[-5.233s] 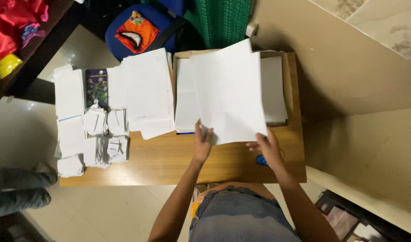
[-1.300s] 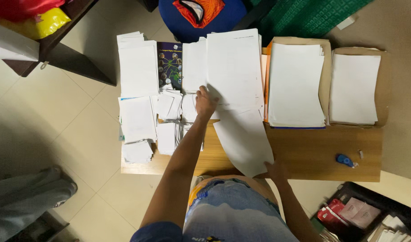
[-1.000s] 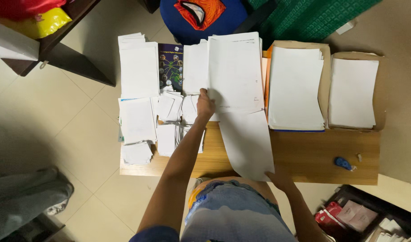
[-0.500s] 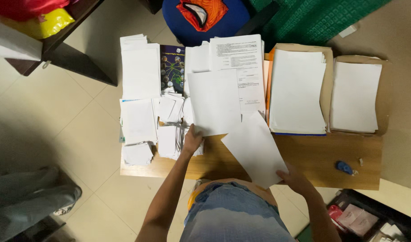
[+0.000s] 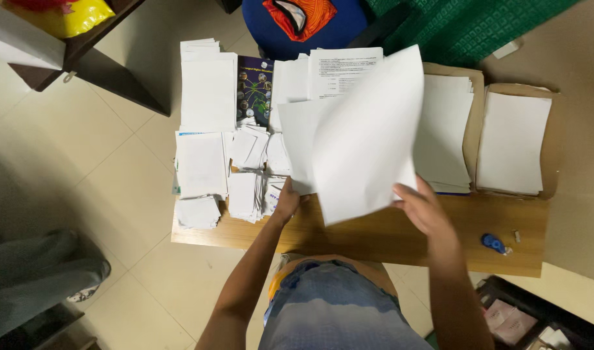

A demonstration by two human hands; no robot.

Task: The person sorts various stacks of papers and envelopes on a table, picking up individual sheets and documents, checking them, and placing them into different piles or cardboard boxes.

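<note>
My right hand [image 5: 423,209] grips the lower right edge of a large blank white sheet [image 5: 368,136], lifted and tilted above the wooden table [image 5: 388,236]. My left hand [image 5: 287,199] pinches the bottom corner of a second white sheet [image 5: 297,146] that lies partly behind the first. A printed page [image 5: 339,68] tops the stack under them. To the right are two stacks of white paper, one [image 5: 446,129] beside the lifted sheet and one [image 5: 512,142] resting on brown card at the table's far right.
Piles of smaller white slips and booklets [image 5: 209,149] cover the table's left half, with a dark printed booklet [image 5: 253,91]. A small blue tape dispenser [image 5: 493,244] lies near the front right. A blue chair [image 5: 303,26] stands behind. Someone's grey trouser leg [image 5: 38,272] is at left.
My right hand raised its sheet from the table's front edge up over the middle stack. My left hand pulled a second sheet off that stack toward me, uncovering the printed page.
</note>
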